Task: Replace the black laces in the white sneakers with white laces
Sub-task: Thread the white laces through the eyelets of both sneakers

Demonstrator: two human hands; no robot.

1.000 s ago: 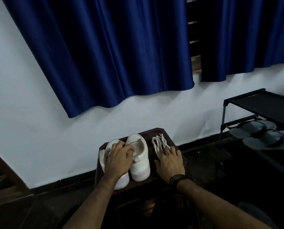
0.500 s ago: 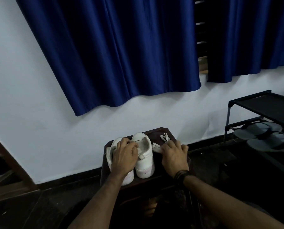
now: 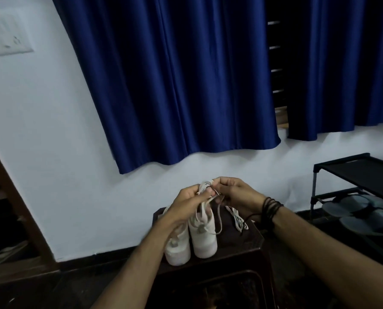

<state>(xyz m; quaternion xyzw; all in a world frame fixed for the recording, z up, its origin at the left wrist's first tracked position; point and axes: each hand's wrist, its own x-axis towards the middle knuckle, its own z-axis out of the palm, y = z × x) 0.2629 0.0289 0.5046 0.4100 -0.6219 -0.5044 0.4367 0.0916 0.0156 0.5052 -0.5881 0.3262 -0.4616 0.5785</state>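
Both hands raised together, left hand (image 3: 187,198) and right hand (image 3: 235,195) in pinching grip.

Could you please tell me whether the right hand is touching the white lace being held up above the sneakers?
Touching. The head view shows the right hand pinching the top of the white lace, while the left hand grips it just below, above the sneakers.
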